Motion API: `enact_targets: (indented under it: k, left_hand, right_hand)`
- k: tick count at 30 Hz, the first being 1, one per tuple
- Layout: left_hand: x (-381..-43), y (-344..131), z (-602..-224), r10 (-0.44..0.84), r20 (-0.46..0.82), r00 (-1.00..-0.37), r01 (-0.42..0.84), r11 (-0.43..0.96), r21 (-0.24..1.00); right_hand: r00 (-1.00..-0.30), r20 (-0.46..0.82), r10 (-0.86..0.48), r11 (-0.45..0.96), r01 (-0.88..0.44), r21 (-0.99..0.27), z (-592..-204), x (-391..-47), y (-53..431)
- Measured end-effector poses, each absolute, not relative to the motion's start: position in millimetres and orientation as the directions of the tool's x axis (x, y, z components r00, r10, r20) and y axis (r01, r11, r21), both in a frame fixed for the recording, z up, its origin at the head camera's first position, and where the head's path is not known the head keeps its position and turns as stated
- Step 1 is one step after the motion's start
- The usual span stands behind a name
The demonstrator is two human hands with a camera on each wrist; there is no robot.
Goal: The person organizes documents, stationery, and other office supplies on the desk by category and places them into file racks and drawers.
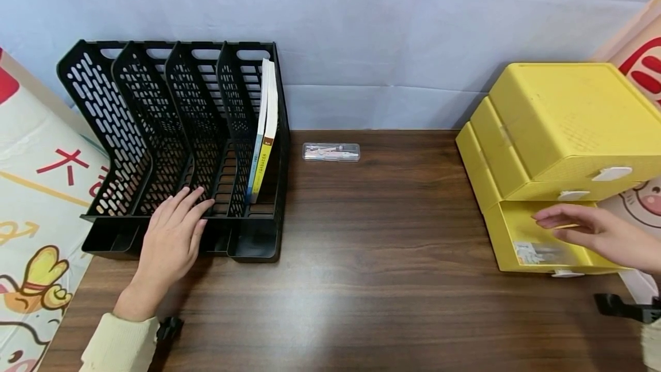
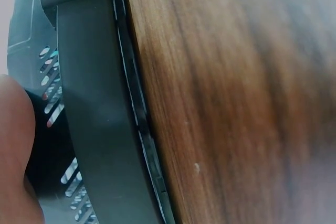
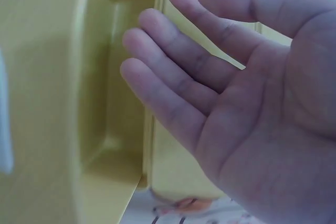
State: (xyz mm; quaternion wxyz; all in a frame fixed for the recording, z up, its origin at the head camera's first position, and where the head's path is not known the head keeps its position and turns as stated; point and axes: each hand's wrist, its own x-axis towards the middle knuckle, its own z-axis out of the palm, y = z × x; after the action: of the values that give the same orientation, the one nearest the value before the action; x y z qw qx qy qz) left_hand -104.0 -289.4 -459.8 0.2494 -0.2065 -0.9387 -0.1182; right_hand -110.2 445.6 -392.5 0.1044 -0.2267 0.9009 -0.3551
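Note:
My left hand (image 1: 172,237) rests over the front edge of a black mesh file organizer (image 1: 255,227), fingers spread lightly toward its slots. In the left wrist view part of a finger (image 2: 14,145) shows beside the organizer's front wall (image 2: 97,98). My right hand (image 1: 594,231) hovers over the pulled-out bottom drawer (image 1: 494,237) of a yellow drawer unit (image 1: 583,108). Its fingers (image 3: 168,87) are gently bent, and the palm holds nothing. Inside that drawer lies a clear packet with a white label (image 1: 528,253).
Two thin books (image 1: 263,142) stand in the organizer's rightmost slot. A small clear case (image 1: 331,152) with slim items inside lies on the brown wood table (image 1: 372,234) near the back. A pale cloth (image 1: 361,33) hangs behind, and printed sheets (image 1: 51,200) flank both sides.

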Motion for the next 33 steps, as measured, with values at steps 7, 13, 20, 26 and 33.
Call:
enact_targets:
  k: [7,13,20,26,33]
  left_hand:
    - [-103.8,-289.0,-460.1,0.332,0.525,-0.783,0.451,0.886,0.112]
    - [-105.4,-288.4,-459.5,0.336,0.527,-0.781,0.453,0.885,0.107]
    - [-105.8,-288.8,-460.6,0.333,0.545,-0.77,0.46,0.881,0.111]
    - [-105.4,-288.7,-461.5,0.324,0.568,-0.757,0.464,0.878,0.118]
    - [-105.3,-288.3,-460.9,0.326,0.58,-0.746,0.471,0.875,0.114]
  right_hand:
    - [-0.837,0.028,-0.546,0.63,-0.432,-0.646,-381.4,-119.3,412.5]
    - [-0.788,0.057,-0.613,0.637,-0.535,-0.555,-372.5,-131.9,376.0]
    - [-0.787,0.005,-0.617,0.624,-0.493,-0.606,-368.0,-155.8,338.1]
    - [-0.793,-0.007,-0.609,0.626,-0.476,-0.617,-367.3,-180.3,310.9]
    - [-0.827,-0.005,-0.562,0.626,-0.422,-0.656,-375.2,-208.9,288.4]
